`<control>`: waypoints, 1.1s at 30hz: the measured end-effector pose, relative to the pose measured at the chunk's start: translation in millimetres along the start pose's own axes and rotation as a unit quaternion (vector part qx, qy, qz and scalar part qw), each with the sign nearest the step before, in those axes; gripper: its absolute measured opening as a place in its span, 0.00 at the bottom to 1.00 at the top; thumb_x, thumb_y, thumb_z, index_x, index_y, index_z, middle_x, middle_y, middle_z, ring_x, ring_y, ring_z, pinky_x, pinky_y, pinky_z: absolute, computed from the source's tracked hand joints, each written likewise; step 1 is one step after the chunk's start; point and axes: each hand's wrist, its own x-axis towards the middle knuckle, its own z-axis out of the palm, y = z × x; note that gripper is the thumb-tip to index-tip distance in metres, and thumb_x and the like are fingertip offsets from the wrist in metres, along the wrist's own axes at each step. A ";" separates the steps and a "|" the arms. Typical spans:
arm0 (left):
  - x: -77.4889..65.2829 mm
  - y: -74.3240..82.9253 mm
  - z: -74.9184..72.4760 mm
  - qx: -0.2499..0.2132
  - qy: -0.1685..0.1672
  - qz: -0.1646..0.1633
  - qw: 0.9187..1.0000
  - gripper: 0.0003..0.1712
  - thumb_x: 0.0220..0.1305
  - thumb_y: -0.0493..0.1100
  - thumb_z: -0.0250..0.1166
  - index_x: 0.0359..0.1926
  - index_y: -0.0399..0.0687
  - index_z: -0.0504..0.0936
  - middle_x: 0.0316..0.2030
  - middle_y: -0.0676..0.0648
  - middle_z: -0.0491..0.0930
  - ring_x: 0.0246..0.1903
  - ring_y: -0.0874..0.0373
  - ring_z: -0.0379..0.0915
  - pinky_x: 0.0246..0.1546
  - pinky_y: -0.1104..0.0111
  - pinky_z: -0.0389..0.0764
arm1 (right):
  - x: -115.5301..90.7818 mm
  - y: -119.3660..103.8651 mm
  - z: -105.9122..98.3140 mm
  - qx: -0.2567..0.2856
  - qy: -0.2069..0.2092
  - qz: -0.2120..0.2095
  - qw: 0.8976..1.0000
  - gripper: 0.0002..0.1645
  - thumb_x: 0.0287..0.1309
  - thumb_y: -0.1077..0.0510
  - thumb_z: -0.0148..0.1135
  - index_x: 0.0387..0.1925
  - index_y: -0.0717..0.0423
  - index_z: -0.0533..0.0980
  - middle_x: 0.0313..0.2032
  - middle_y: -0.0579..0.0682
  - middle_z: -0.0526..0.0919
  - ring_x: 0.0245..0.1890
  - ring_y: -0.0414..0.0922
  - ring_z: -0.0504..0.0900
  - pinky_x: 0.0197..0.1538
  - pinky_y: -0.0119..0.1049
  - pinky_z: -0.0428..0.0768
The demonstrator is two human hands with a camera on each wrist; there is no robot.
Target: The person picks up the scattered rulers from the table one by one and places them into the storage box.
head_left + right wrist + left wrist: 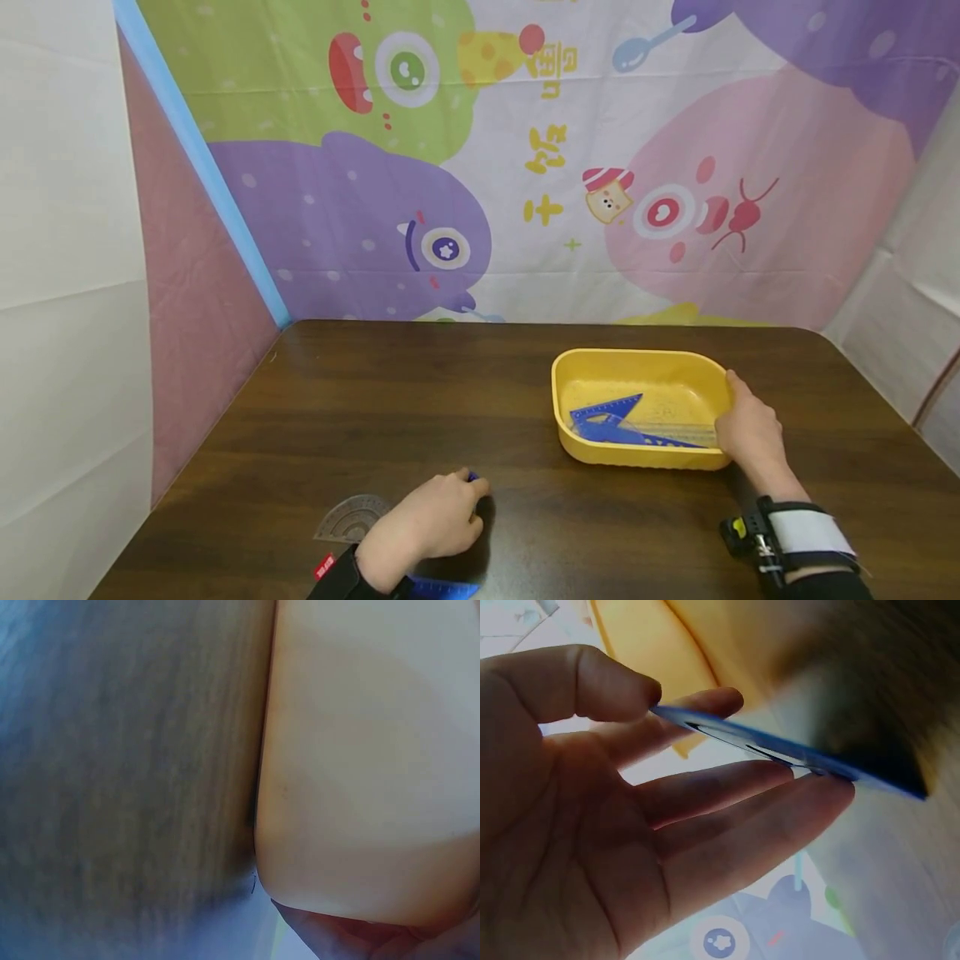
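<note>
In the head view my left hand (431, 517) is low over the front of the table, holding a thin blue set square seen edge-on. The left wrist view shows the set square (757, 746), with cut-out openings, between thumb and fingers. A clear protractor (352, 518) lies just left of that hand. Below it, a blue piece with ruler marks (446, 590) shows partly at the frame's bottom edge. My right hand (752, 429) grips the right end of a yellow plastic basin (630, 454). Inside the basin are blue set squares (603, 423) and a clear ruler (686, 433).
The dark brown wooden table (375, 392) runs back to a cloth (540, 275) printed with cartoon creatures. White cloth panels (67, 292) hang at the left and right sides.
</note>
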 end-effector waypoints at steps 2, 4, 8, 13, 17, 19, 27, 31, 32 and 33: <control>-0.4 0.4 -0.4 0.010 0.006 0.000 1.000 0.18 0.55 0.39 0.57 0.48 0.43 0.76 0.48 0.37 0.76 0.44 0.44 0.76 0.39 0.60 0.78 | -0.2 -0.5 0.1 0.002 -0.001 0.003 1.000 0.44 0.53 0.70 0.43 0.69 0.63 0.37 0.61 0.75 0.53 0.43 0.64 0.63 0.51 0.61 0.66; -1.0 0.0 -0.2 0.023 0.020 0.006 1.000 0.14 0.55 0.38 0.57 0.44 0.42 0.76 0.42 0.39 0.78 0.39 0.47 0.78 0.33 0.64 0.78 | -0.4 -1.1 0.0 0.004 -0.003 0.004 1.000 0.44 0.53 0.70 0.44 0.69 0.63 0.37 0.61 0.75 0.53 0.43 0.64 0.63 0.52 0.60 0.66; -0.4 -2.5 2.0 0.064 0.073 0.025 0.995 0.07 0.54 0.35 0.58 0.36 0.41 0.74 0.32 0.43 0.79 0.32 0.51 0.78 0.28 0.65 0.77 | -0.6 -2.1 0.5 0.006 -0.002 0.002 1.000 0.44 0.54 0.70 0.43 0.69 0.63 0.37 0.61 0.75 0.52 0.44 0.64 0.63 0.52 0.60 0.66; 1.9 -8.5 5.4 0.098 0.132 0.047 0.985 0.05 0.53 0.29 0.58 0.30 0.40 0.71 0.27 0.44 0.78 0.28 0.50 0.78 0.22 0.66 0.76 | -1.1 -2.7 1.3 0.002 -0.002 0.000 1.000 0.43 0.54 0.70 0.43 0.69 0.63 0.37 0.61 0.75 0.52 0.43 0.64 0.64 0.52 0.61 0.66; 4.2 -13.4 4.2 0.103 0.139 0.056 0.983 0.07 0.53 0.26 0.57 0.31 0.40 0.71 0.26 0.44 0.77 0.27 0.51 0.78 0.20 0.68 0.75 | -1.1 -2.8 -0.2 -0.004 0.000 -0.007 1.000 0.43 0.53 0.70 0.44 0.68 0.64 0.38 0.61 0.75 0.53 0.43 0.64 0.64 0.51 0.61 0.66; 5.1 -14.7 1.9 0.097 0.128 0.056 0.985 0.09 0.53 0.26 0.57 0.35 0.40 0.72 0.28 0.43 0.78 0.28 0.52 0.78 0.21 0.70 0.75 | -0.7 -3.1 -1.0 -0.004 0.000 -0.010 1.000 0.44 0.53 0.71 0.44 0.68 0.64 0.38 0.61 0.76 0.53 0.43 0.65 0.64 0.51 0.61 0.66; 11.6 -11.4 -11.7 0.065 0.110 0.064 0.990 0.18 0.53 0.23 0.56 0.45 0.40 0.75 0.36 0.43 0.79 0.29 0.57 0.77 0.25 0.74 0.75 | 0.2 -1.7 -2.8 -0.007 -0.001 -0.010 1.000 0.43 0.53 0.70 0.43 0.68 0.64 0.38 0.61 0.76 0.53 0.43 0.65 0.64 0.50 0.62 0.65; 18.7 -3.1 -21.9 0.088 0.127 0.075 0.985 0.18 0.54 0.25 0.56 0.45 0.42 0.77 0.37 0.45 0.79 0.33 0.55 0.78 0.28 0.72 0.77 | 0.0 -0.5 -2.1 -0.001 -0.005 -0.007 1.000 0.43 0.54 0.70 0.42 0.68 0.64 0.37 0.61 0.76 0.53 0.43 0.65 0.63 0.51 0.62 0.65; 20.6 -0.4 -24.7 0.094 0.132 0.080 0.984 0.16 0.55 0.25 0.57 0.44 0.43 0.77 0.36 0.46 0.79 0.33 0.55 0.78 0.28 0.72 0.77 | 0.0 -0.1 -1.8 0.001 -0.008 -0.005 1.000 0.43 0.54 0.70 0.42 0.68 0.63 0.36 0.61 0.76 0.53 0.43 0.65 0.63 0.51 0.62 0.66; 22.6 2.2 -27.1 0.100 0.138 0.085 0.982 0.14 0.55 0.26 0.57 0.41 0.43 0.78 0.34 0.47 0.78 0.32 0.56 0.78 0.27 0.72 0.77 | 0.1 0.3 -1.2 0.002 -0.010 -0.004 1.000 0.43 0.54 0.70 0.42 0.68 0.63 0.36 0.61 0.76 0.52 0.43 0.65 0.63 0.51 0.62 0.65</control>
